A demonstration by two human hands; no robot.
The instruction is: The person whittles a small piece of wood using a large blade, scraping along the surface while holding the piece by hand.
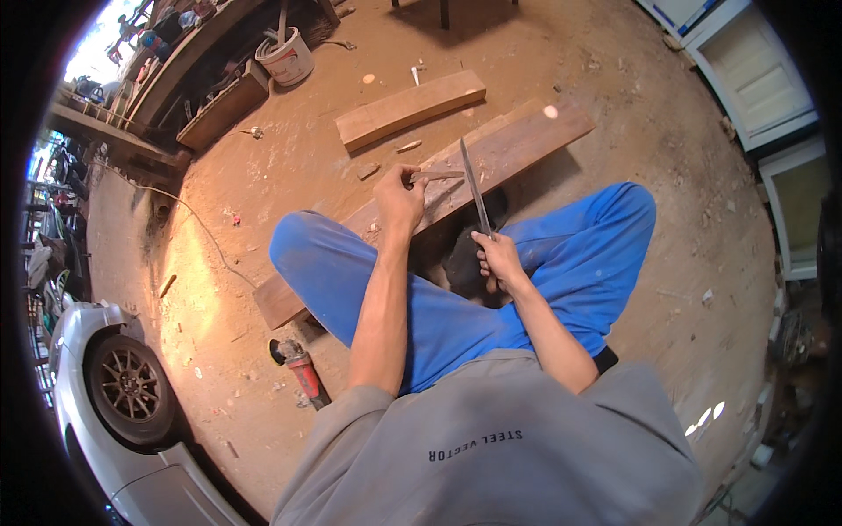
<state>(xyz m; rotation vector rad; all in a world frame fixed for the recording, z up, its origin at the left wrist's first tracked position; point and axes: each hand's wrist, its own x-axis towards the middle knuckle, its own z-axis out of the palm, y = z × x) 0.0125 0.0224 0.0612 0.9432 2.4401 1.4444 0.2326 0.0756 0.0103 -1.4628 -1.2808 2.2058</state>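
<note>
My left hand [400,200] is closed on one end of a small wooden stick [438,174], held over a long brown plank [517,156]. The stick's other end points right, to a long, narrow metal blade [474,187]. Whether they touch, I cannot tell. My right hand [498,258] grips this blade near its lower end, where a short brown handle [491,285] shows below the fist. The blade tilts away from me and a little left, its tip over the plank. The plank runs from lower left to upper right, partly hidden by my left leg.
A thick wooden beam [410,109] lies beyond the plank, with small wood scraps between. A red angle grinder [303,373] rests by my left side. A white bucket [286,58] stands near a cluttered workbench. A silver car [132,438] is at left, white panelled doors [756,79] at right.
</note>
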